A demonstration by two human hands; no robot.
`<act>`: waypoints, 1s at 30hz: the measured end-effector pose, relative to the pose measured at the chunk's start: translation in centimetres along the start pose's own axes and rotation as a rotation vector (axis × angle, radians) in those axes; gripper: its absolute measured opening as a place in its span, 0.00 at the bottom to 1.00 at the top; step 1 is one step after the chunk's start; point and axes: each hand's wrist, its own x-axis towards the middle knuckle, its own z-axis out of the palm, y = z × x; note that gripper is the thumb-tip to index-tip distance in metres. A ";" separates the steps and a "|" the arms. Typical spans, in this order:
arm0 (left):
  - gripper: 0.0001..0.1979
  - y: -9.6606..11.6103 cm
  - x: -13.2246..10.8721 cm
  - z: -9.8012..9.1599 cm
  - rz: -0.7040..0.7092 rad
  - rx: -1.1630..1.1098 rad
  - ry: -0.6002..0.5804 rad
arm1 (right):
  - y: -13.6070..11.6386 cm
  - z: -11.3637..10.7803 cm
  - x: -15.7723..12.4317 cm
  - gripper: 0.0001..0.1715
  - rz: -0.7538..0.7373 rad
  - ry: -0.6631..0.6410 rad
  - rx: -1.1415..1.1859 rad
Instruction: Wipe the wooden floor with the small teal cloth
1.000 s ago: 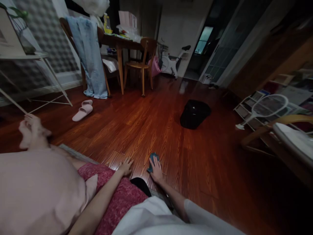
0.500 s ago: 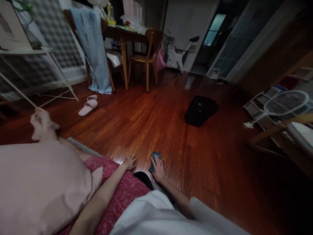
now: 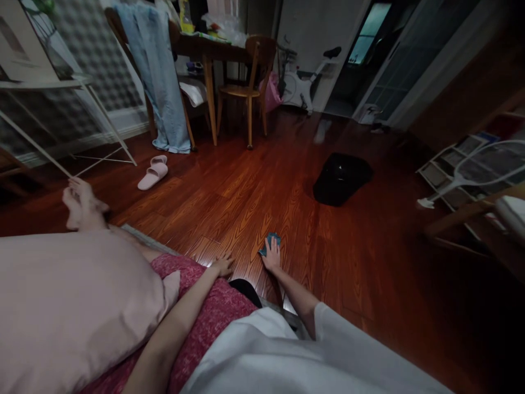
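Glossy floorboards (image 3: 241,197) stretch far across the head view, and near centre the right hand (image 3: 272,256) lies spread atop a teal cloth (image 3: 273,236), presumably pressing it flat; to its left, the left hand (image 3: 223,264) looks splayed on those floorboards (a brace, I'd guess).

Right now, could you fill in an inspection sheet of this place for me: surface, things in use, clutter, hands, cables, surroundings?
Surface: wooden floor, shiny in places.
Things in use: blue-green cloth on the floor, partly covered by a hand.
Clutter: pink slippers, black bin, white racket.
Hands: right hand on the cloth, fingers extended; left hand palm down, nothing seen in it, contact with the floor unclear.
Cables: nothing seen.
Surroundings: table bearing assorted items, chair beside it, jeans over another chair, exercise bike behind.
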 end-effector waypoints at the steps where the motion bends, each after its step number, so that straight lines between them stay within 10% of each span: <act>1: 0.35 -0.1 0.1 0.0 0.001 -0.005 -0.005 | -0.1 0.4 -0.8 0.43 -0.022 -0.001 -0.004; 9: 0.34 -0.1 0.5 0.3 -0.007 -0.034 -0.011 | 1.4 4.0 -12.1 0.54 -0.316 -0.036 -0.022; 21: 0.33 0.3 -0.5 -0.3 -0.015 0.026 -0.026 | 1.2 -0.4 -2.3 0.40 0.011 -0.006 -0.010; 30: 0.34 0.0 0.2 0.2 -0.009 0.017 -0.032 | 2.7 4.0 -12.3 0.52 -0.294 0.012 -0.086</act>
